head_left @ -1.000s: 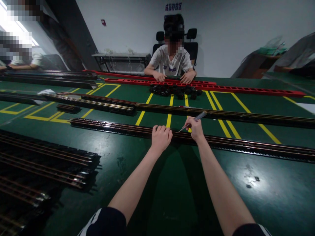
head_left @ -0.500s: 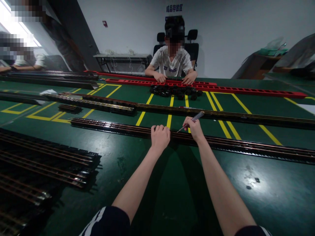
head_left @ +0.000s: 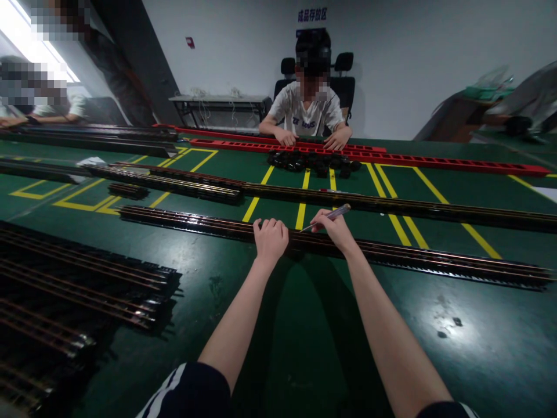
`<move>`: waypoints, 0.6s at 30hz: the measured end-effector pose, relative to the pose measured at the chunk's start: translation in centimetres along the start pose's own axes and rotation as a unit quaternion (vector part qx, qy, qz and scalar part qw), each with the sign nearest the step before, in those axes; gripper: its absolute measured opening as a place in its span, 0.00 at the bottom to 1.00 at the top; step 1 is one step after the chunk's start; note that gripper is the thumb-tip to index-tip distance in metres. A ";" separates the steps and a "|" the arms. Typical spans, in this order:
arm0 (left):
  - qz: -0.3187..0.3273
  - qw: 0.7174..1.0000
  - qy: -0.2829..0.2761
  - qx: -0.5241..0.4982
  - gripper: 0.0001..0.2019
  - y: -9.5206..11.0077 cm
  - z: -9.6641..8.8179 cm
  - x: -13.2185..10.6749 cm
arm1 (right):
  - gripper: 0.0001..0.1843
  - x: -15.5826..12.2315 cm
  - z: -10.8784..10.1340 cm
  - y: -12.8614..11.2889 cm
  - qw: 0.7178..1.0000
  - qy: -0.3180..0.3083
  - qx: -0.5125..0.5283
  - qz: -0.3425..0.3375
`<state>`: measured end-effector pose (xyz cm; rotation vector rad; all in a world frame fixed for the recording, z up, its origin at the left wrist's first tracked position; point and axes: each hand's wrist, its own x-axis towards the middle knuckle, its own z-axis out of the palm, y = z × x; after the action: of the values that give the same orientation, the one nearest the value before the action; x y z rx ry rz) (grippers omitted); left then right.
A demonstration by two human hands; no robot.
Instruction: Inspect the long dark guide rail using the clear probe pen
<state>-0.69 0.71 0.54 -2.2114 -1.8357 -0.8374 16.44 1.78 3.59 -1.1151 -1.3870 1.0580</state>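
A long black rail (head_left: 435,263) with copper-coloured strips lies crosswise on the green table before me. My left hand (head_left: 271,237) is closed over the rail, its fingers curled across the far edge. In my right hand (head_left: 329,224) is a slim screwdriver (head_left: 339,212), held like a pen and tilted. Its thin tip points down and left at the top of the rail, just right of my left hand. From this angle I cannot tell whether the tip touches the rail.
Another long rail (head_left: 418,208) lies beyond mine, with short rail pieces (head_left: 127,190) at the left. Several rails (head_left: 87,261) fill the near left. Across the table, a co-worker (head_left: 310,116) sits behind red slotted bars (head_left: 461,164) and a heap of black parts (head_left: 304,162).
Both my hands have shifted left, the screwdriver with them. The rail under them has also slid a little left, and its right end now shows. The handle leans lower.
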 end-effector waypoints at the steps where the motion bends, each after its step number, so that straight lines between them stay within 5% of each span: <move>1: -0.003 1.000 0.000 -0.002 0.18 -0.1 0.1 0.0 | 0.09 0.0 0.1 0.0 1.000 -0.003 0.000 -0.001; 18: -0.010 1.000 -0.004 -0.007 0.17 -0.3 0.1 0.0 | 0.09 -0.1 0.1 0.0 1.000 -0.010 0.009 0.011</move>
<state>-0.92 0.79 0.38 -2.2109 -1.8645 -0.8486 16.39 1.64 3.52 -1.1120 -1.3810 1.0970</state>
